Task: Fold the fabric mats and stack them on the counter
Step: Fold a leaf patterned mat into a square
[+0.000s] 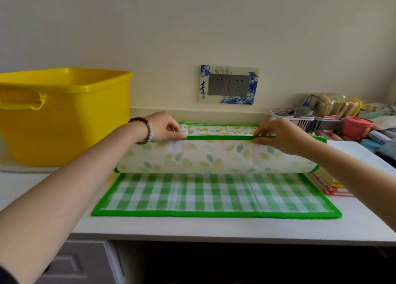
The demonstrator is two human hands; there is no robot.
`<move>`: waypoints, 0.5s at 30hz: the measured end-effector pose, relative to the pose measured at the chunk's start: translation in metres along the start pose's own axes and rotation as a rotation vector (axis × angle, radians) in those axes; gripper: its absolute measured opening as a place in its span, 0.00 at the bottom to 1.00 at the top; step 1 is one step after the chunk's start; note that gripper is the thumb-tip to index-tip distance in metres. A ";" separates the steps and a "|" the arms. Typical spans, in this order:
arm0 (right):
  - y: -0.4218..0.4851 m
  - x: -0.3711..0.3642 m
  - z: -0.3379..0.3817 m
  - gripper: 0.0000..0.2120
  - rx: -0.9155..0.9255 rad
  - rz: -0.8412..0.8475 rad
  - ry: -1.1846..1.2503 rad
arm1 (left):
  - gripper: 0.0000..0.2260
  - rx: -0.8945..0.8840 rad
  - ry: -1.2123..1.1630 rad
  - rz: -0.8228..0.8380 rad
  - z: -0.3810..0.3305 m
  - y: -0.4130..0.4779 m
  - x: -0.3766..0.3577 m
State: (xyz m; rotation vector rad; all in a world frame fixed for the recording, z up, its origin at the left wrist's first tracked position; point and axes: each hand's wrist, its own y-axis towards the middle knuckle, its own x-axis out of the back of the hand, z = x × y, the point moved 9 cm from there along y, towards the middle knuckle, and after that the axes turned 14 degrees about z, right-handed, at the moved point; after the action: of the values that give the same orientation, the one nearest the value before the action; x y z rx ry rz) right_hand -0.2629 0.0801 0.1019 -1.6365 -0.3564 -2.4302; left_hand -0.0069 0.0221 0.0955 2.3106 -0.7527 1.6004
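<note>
I look on a home kitchen counter (214, 228): decorated wall socket (228, 84) at 12 o'clock, yellow tub (75, 120) at 9, dish rack (300, 120) at 3.

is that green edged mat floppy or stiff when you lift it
Probably soft but padded: the mat curves in a rounded roll, not a sharp crease. Likely light: the left hand and right hand lift its edge with fingertip pinches.

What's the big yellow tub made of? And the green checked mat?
The yellow tub looks like hard, glossy plastic: light shines off its smooth rim. The mat seems thin cloth with a sewn green border; it bends softly and shows fold creases.
</note>
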 end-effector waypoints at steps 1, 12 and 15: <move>0.008 0.006 -0.002 0.07 -0.003 -0.044 0.005 | 0.10 0.010 0.033 -0.056 0.000 0.005 0.009; 0.090 -0.018 -0.071 0.09 -0.138 -0.212 0.079 | 0.19 -0.067 0.175 -0.328 0.005 0.047 -0.022; 0.105 -0.029 -0.083 0.09 -0.161 -0.231 0.068 | 0.33 -0.077 0.160 -0.159 0.006 0.061 -0.054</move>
State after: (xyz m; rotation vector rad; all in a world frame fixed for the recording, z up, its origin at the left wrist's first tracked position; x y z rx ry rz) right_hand -0.2949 -0.0442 0.0548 -1.6528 -0.3658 -2.7428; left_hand -0.0492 -0.0164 0.0372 2.1015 -0.5692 1.6312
